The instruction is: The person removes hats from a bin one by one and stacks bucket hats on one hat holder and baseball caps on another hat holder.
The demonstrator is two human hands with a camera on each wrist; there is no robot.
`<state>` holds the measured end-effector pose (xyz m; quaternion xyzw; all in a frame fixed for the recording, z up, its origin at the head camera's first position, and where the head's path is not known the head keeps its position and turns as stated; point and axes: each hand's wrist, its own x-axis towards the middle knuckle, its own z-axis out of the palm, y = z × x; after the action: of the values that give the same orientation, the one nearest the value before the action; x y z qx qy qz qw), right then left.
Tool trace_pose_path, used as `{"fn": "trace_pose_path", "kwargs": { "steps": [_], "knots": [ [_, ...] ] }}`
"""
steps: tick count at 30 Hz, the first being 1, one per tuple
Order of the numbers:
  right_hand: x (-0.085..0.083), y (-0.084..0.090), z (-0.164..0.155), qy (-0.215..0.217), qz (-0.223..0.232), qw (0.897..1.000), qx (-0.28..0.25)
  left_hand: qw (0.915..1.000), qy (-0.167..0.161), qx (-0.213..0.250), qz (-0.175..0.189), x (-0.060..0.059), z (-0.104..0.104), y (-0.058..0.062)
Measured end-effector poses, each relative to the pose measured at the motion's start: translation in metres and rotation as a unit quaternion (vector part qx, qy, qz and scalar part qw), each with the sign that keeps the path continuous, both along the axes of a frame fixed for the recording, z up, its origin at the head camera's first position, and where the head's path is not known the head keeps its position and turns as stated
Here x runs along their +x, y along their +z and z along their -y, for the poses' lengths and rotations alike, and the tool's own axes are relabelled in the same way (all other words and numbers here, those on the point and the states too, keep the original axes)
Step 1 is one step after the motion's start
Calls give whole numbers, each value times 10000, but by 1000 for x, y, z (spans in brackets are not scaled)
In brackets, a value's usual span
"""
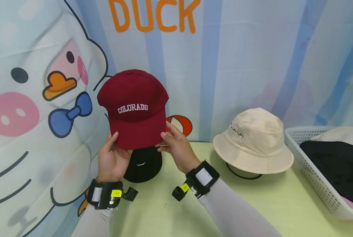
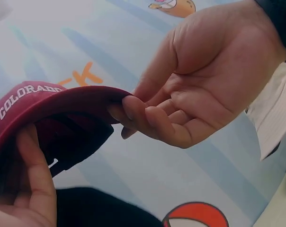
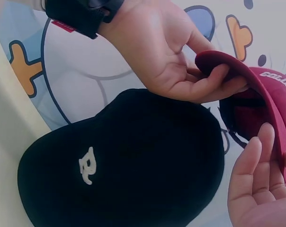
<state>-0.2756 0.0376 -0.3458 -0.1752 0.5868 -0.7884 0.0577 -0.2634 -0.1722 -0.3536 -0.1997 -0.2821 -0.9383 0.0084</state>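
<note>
A dark red baseball cap (image 1: 133, 98) with white COLORADO lettering is held up by both hands, its brim toward me. My left hand (image 1: 113, 161) pinches the brim's left side, thumb on top and fingers underneath. At the brim's right side my right hand (image 1: 179, 148) pinches the edge the same way. The wrist views show the cap's underside (image 2: 79, 101) and fingers beneath the brim. Below and behind the red cap stands a black cap (image 1: 144, 168) with a small white emblem, its upper part hidden in the head view.
On the right, a cream bucket hat (image 1: 253, 141) sits raised above the pale green table (image 1: 176, 210), a dark ring visible under it. Beyond it stands a white plastic basket (image 1: 315, 181) holding black, cream and pink items. A printed curtain (image 1: 238, 65) hangs behind.
</note>
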Motion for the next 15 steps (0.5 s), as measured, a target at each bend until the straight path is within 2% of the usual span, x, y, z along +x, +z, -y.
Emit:
{"fn": "trace_pose_path", "kwargs": {
  "steps": [4, 8, 11, 15],
  "knots": [
    [-2, -5, 6, 120, 99, 9999, 64, 9997, 172, -179, 78, 1, 7, -8],
    [-5, -11, 10, 174, 241, 9995, 107, 9968, 448, -646, 170, 3, 12, -13],
    [-8, -17, 12, 146, 379, 9991, 142, 9898, 797, -1132, 327, 6, 13, -15],
    [-9, -24, 13, 118, 527, 9984, 193, 9755, 1277, -1658, 679, 10, 14, -18]
  ]
}}
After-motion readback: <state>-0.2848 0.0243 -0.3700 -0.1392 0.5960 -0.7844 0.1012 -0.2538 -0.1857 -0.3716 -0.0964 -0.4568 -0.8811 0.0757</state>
